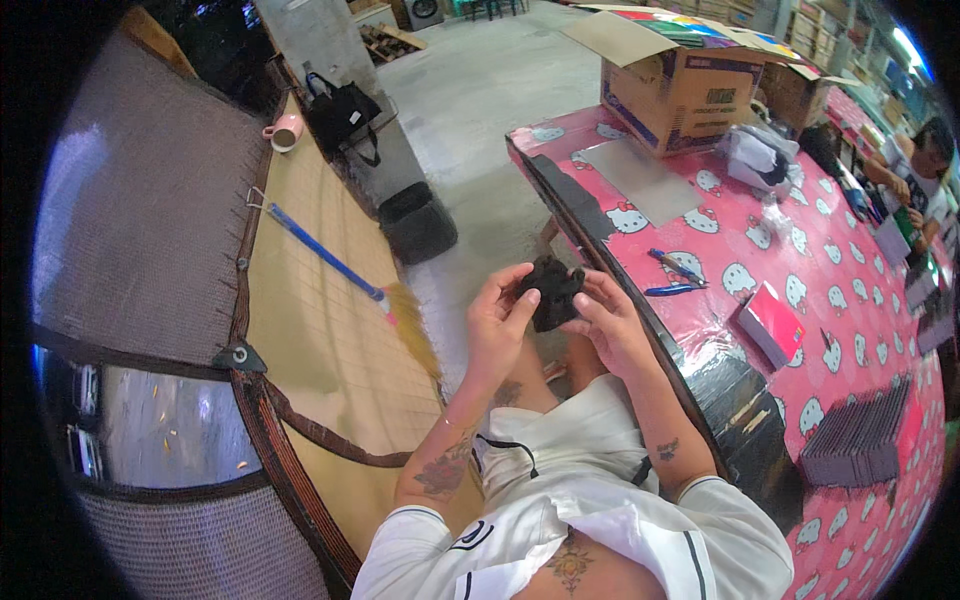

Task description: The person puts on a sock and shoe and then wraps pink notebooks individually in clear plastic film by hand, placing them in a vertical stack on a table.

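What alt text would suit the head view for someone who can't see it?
The left hand and right hand hold a small black bundle, possibly cloth. A pink-covered table with pens and a carton is at right; a broom is at left.

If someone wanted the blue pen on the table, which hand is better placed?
Probably the right hand: it is nearer the table and the blue pen than the left hand. Both hold the crumpled black bundle, so the right would need freeing first.

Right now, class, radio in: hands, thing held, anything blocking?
Left hand, right hand: both gripping bunched black fabric. Fabric aloft beside pink table. No visible obstruction.
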Demonstrator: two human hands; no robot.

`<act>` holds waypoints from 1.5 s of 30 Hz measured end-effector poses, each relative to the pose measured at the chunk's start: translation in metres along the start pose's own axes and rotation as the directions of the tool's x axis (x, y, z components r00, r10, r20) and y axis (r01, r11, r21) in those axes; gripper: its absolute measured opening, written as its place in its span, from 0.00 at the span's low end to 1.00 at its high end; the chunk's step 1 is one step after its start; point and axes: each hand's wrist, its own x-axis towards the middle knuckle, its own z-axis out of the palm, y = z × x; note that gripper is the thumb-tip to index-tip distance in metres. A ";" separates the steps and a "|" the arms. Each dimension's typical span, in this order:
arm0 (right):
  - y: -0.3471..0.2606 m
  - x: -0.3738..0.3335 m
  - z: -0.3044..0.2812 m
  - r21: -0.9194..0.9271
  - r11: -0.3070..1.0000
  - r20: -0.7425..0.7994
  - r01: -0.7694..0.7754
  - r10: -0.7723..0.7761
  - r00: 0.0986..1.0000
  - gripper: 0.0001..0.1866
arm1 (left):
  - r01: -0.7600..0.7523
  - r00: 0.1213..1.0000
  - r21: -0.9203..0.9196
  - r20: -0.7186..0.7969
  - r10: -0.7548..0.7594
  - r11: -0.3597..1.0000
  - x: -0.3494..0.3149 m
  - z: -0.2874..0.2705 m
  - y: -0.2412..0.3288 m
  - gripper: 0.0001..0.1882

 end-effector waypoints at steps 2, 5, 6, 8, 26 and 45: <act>0.015 0.011 -0.014 0.034 0.999 0.049 -0.018 0.016 0.999 0.14 | -0.016 0.999 0.018 -0.040 0.017 1.000 -0.004 -0.001 0.001 0.17; 0.014 0.014 -0.015 0.403 0.914 0.103 0.036 -0.085 0.991 0.07 | 0.104 0.971 -0.129 -0.200 -0.128 0.986 -0.008 -0.014 0.002 0.17; 0.013 0.015 -0.016 0.522 0.852 0.128 0.049 -0.135 0.983 0.07 | 0.091 0.972 -0.157 -0.202 -0.122 0.983 -0.008 -0.017 0.005 0.17; 0.012 0.016 -0.024 0.541 0.841 0.196 -0.020 -0.103 0.975 0.07 | 0.069 0.973 -0.213 -0.201 -0.113 0.975 -0.009 -0.022 0.012 0.17; 0.025 0.021 -0.036 0.589 0.779 0.272 -0.213 0.057 0.961 0.23 | 0.136 0.977 -0.089 -0.153 -0.148 0.987 -0.012 -0.019 0.011 0.18; 0.107 0.018 -0.015 -0.002 0.983 -0.360 -0.184 0.171 0.917 0.34 | 0.271 0.929 0.659 0.014 -0.371 0.702 0.002 -0.052 -0.086 0.11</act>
